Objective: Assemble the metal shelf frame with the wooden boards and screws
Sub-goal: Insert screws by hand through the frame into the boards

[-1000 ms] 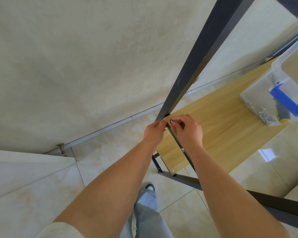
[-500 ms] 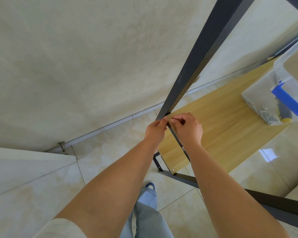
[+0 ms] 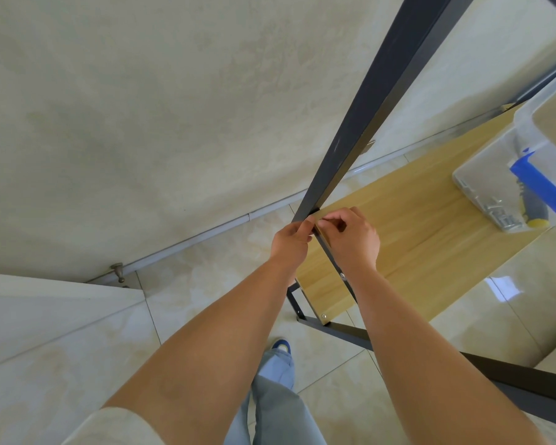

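Note:
A dark metal frame post [image 3: 363,123] runs from the upper right down to a light wooden board [image 3: 424,232] seated in the frame. My left hand [image 3: 291,240] grips the post's lower end at the board's corner. My right hand [image 3: 350,236] has its fingers curled and pinched at that same corner, over the cross bar [image 3: 334,264]; what it pinches is hidden under the fingertips. Two screws [image 3: 343,276] show further down the cross bar and at the board's near corner.
A clear plastic box [image 3: 501,175] with a blue latch, metal fittings and a yellow-tipped tool stands on the board at the right. A second frame bar [image 3: 463,364] runs low across the right. Tiled floor, a wall, a doorstop [image 3: 118,271] and my leg lie below.
Both hands stay at the board's corner. The fingers of my right hand have curled tighter over the spot, hiding the small silver screw head seen a second ago.

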